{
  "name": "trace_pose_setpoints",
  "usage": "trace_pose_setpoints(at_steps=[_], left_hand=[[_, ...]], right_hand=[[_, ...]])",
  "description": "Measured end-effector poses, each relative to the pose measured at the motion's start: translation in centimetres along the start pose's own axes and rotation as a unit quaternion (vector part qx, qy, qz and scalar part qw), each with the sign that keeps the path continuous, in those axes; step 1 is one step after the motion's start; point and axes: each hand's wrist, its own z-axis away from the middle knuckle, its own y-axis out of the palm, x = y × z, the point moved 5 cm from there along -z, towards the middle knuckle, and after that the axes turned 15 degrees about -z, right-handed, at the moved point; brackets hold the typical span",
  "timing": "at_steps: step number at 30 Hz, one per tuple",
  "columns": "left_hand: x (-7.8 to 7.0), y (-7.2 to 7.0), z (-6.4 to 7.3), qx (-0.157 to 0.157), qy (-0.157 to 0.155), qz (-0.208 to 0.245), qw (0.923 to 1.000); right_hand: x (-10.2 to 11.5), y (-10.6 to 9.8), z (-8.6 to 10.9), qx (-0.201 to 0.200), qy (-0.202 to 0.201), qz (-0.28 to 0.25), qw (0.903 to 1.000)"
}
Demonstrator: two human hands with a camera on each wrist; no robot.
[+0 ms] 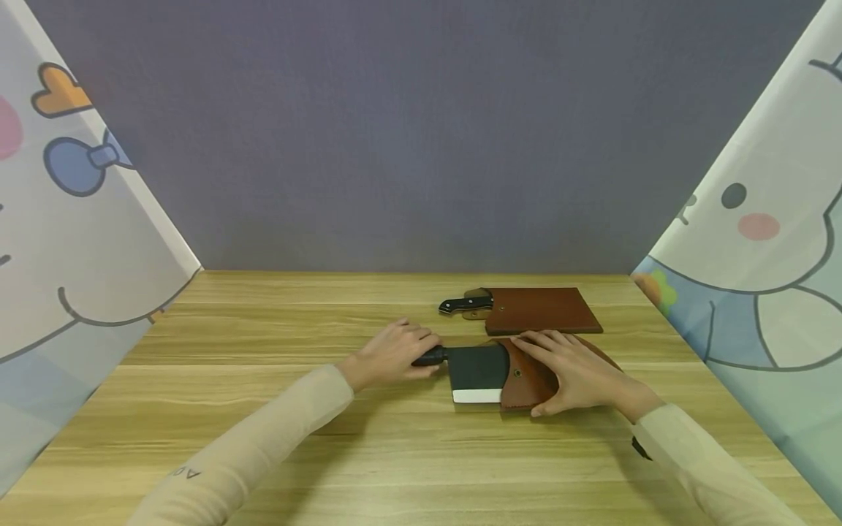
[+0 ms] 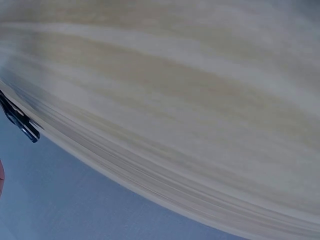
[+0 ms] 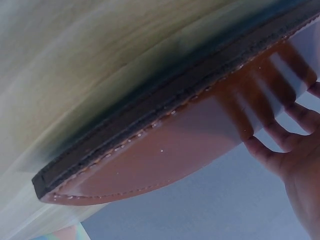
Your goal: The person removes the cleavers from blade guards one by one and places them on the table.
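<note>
My left hand (image 1: 397,353) grips the black handle (image 1: 430,356) of a cleaver lying over the table. Its wide dark blade (image 1: 476,369) with a pale cutting edge points right and is partly inside a brown leather sheath (image 1: 518,394); the sheath covers the rest. Spread over that sheath is my right hand (image 1: 571,369), with the thumb at its near edge. In the right wrist view, the fingertips (image 3: 255,145) press on the sheath's smooth face, near its stitched edge. Only a sliver of the left hand shows in the left wrist view.
Behind the cleaver lies a second brown leather sheath (image 1: 542,310) holding a knife with a riveted black handle (image 1: 465,304). The wood-grain table (image 1: 263,409) ends at a grey back panel (image 1: 414,146). Cartoon-printed panels (image 1: 756,292) stand at both sides.
</note>
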Motion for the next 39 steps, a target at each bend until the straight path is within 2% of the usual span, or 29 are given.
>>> trace_pose_setpoints(at_steps=[9,25,39], left_hand=[[0.4,0.1,0.8,-0.015,0.001,0.004,0.9999],[1.0,0.0,2.2,-0.004,-0.003,0.008,1.0],[1.5,-0.1,3.2,-0.026,0.002,0.007,0.9996]], right_hand=[[-0.1,0.1,0.1,0.008,0.003,-0.001,1.0],[-0.3,0.1,0.2,0.008,0.003,-0.002,1.0],[-0.5,0.0,0.3,0.009,0.004,-0.008,0.9999]])
